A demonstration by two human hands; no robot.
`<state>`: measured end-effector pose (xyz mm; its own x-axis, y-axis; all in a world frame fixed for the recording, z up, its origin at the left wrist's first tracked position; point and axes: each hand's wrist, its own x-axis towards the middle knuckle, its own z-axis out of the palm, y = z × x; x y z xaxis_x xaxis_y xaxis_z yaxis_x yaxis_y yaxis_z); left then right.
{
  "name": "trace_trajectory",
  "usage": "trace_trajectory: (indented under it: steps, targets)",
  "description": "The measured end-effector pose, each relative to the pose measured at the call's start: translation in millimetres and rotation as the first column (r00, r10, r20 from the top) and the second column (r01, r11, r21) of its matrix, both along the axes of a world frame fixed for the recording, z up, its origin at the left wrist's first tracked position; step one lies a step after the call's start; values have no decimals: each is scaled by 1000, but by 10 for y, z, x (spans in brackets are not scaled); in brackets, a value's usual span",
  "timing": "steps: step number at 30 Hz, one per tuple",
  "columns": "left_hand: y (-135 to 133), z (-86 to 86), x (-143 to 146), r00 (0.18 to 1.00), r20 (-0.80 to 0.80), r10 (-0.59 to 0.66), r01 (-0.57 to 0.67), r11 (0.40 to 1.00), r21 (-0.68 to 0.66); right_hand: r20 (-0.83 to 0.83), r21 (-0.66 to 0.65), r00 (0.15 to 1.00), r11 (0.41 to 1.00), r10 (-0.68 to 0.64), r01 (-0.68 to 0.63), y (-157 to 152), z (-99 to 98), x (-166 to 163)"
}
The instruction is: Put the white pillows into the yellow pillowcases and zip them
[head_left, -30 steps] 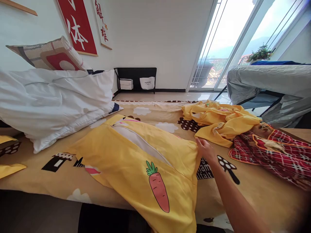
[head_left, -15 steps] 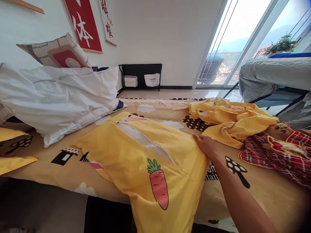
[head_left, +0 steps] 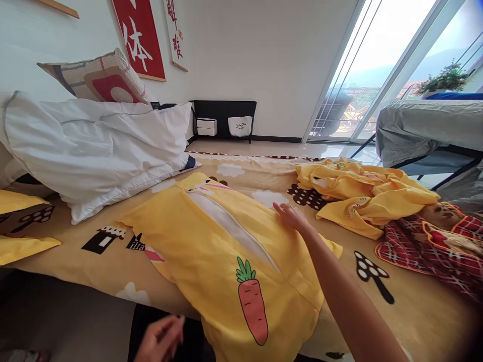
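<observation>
**Pressing a yellow carrot-print pillowcase flat on a bed**

Looking down from the head camera, a bed fills the scene, covered by a tan sheet printed with clouds, mushrooms and small houses. A yellow pillowcase lies across the middle of it, its near end hanging over the near edge of the bed. An orange carrot with green leaves is printed on the near part of the pillowcase, and a long opening shows white filling running from far left to near right.

The right hand reaches in from the near right, arm stretched across the pillowcase. Its fingers are spread open and lie flat, palm down, on the far right part of the yellow fabric, gripping nothing.

The left hand shows at the near bottom edge, below the bed's edge and left of the hanging pillowcase. Its fingers are loosely curled; it touches nothing and holds nothing.

To the far left, a large white pillow rests on the bed, with a patterned red and beige cushion behind it. To the right, well apart from the open hand, a crumpled heap of yellow cloth lies beside a red plaid fabric. Red banners with white characters hang on the far wall.
</observation>
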<state>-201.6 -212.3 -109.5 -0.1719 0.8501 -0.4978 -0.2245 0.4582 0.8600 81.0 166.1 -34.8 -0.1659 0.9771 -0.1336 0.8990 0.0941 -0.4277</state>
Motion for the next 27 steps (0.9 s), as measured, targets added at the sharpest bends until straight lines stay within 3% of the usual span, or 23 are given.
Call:
trace_trajectory:
  steps: [2,4,5,7,12,17,20,22,25,27]
  targets:
    - [93,87,-358,962,-13,273,-270,957,106,-127,-60,991,997,45,-53,6,40,-268]
    - [245,156,-578,869,78,489,-494,845,204,-236,-148,970,984,60,-97,-37,70,-455]
    - [337,189,-629,833,137,536,-553,801,229,-284,-191,957,975,57,-115,-74,88,-508]
    - [537,263,-645,822,238,517,-564,798,213,-369,-258,929,957,27,-131,-170,137,-528]
    - [1049,529,-521,794,415,444,-491,871,6,-532,-292,842,953,-90,-83,-477,376,-304]
    - [1484,906,-452,800,367,475,-520,854,27,-681,-274,698,961,-223,40,-856,801,-44]
    - [1739,1291,-443,897,228,378,-421,888,182,-780,-254,571,963,-257,88,-1268,973,189]
    - [1942,1622,-443,959,82,272,-284,918,275,-823,-195,509,967,-251,161,-1668,924,325]
    - [2305,2110,-455,993,-117,26,9,957,289,-837,-130,447,908,-316,398,-2380,532,286]
    - [2551,2316,-493,962,-235,-139,199,946,255,-848,-157,409,896,-337,414,-2822,123,34]
